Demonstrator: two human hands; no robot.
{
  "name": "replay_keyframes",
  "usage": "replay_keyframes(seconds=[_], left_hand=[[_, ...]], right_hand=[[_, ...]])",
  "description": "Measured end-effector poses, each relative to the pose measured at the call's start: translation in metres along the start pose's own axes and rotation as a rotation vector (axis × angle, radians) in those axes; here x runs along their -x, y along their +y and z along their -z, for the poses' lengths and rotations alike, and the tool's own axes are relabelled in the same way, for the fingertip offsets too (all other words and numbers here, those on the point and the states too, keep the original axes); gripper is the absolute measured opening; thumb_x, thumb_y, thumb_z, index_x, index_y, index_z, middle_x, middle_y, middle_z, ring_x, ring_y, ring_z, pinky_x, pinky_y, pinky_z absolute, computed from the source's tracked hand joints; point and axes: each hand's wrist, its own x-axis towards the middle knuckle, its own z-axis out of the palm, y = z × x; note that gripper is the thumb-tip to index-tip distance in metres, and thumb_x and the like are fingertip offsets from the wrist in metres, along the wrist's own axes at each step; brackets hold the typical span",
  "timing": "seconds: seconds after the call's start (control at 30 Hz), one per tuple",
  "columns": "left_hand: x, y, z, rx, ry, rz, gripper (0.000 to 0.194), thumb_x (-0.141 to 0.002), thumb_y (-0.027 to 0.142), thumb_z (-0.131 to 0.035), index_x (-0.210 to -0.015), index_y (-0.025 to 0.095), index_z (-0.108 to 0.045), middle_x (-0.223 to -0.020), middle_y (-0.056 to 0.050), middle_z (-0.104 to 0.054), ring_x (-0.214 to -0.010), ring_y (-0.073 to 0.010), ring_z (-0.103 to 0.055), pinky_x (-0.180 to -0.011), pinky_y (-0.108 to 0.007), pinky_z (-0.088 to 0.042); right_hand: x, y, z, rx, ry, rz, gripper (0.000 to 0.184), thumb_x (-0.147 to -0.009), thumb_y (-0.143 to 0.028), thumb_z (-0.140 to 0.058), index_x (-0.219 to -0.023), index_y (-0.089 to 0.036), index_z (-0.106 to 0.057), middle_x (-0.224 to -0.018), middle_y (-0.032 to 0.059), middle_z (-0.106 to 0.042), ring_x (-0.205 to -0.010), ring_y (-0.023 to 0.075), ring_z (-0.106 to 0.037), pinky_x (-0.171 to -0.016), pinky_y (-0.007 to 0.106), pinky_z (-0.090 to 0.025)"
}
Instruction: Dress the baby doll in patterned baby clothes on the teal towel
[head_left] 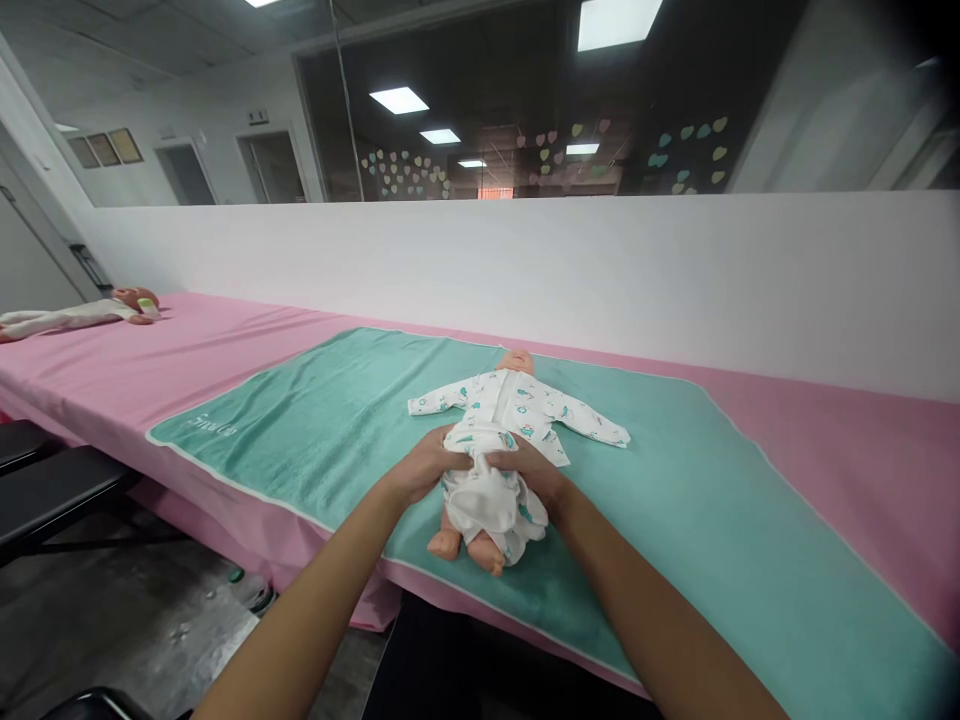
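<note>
A baby doll (517,361) lies on its back on a green towel (330,430), head away from me and bare feet (486,552) towards me. It wears a white printed shirt (517,400) with both long sleeves spread out to the sides. White printed baby trousers (484,495) are bunched round its hips and legs. At the waist, my left hand (435,462) grips the trousers from the left, thumb on top. My right hand (529,465) holds them on the other side, its thumb pointing inward. The fingers beneath are partly hidden.
The towel lies over a pink-covered table (247,330) against a white wall (525,270) with a window above. A second doll (90,312) lies at the far left. Black chairs (60,490) and a plastic bottle (251,588) on the floor are at the left.
</note>
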Motion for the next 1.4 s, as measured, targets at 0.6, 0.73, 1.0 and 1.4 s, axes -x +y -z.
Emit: replay_keyframes(seconds=[0.6,0.73,1.0,1.4], left_hand=[[0.03,0.015,-0.015,-0.441,0.167,-0.036,0.067,-0.074,0.039,-0.063,-0.131,0.026,-0.033,-0.124,-0.008,-0.044,-0.11,-0.0246,-0.048,-0.088,-0.034,-0.041],[0.033,0.02,-0.031,-0.729,0.232,-0.093,0.085,-0.064,0.035,-0.071,-0.136,0.027,-0.026,-0.132,-0.01,-0.033,-0.112,-0.0267,-0.045,-0.089,-0.035,-0.043],[0.027,0.012,-0.033,-1.027,0.337,-0.197,0.056,-0.065,0.008,-0.053,-0.119,0.022,-0.047,-0.113,-0.005,-0.054,-0.099,-0.0206,-0.054,-0.084,-0.033,-0.044],[0.028,0.007,-0.017,-0.893,0.548,-0.245,0.039,-0.062,0.006,-0.042,-0.097,0.02,-0.055,-0.089,0.0,-0.062,-0.082,-0.0174,-0.055,-0.074,-0.028,-0.042]], right_hand=[[-0.01,0.009,-0.003,0.206,0.159,0.1,0.034,-0.064,-0.02,-0.061,-0.097,-0.016,-0.06,-0.08,0.0023,-0.063,-0.071,0.0172,-0.055,-0.067,0.03,-0.043],[-0.01,0.008,-0.007,0.298,0.232,0.145,0.036,-0.061,-0.014,-0.059,-0.097,-0.017,-0.061,-0.077,-0.0002,-0.062,-0.071,0.0163,-0.054,-0.069,0.029,-0.042],[-0.009,0.007,-0.006,0.047,0.148,0.033,0.039,-0.06,-0.011,-0.054,-0.098,-0.018,-0.061,-0.076,-0.0002,-0.062,-0.064,0.0156,-0.055,-0.061,0.026,-0.041],[-0.006,-0.005,-0.017,0.495,0.005,-0.145,0.029,-0.063,-0.022,-0.069,-0.091,-0.018,-0.062,-0.074,-0.0009,-0.06,-0.068,0.0148,-0.053,-0.061,0.026,-0.039]])
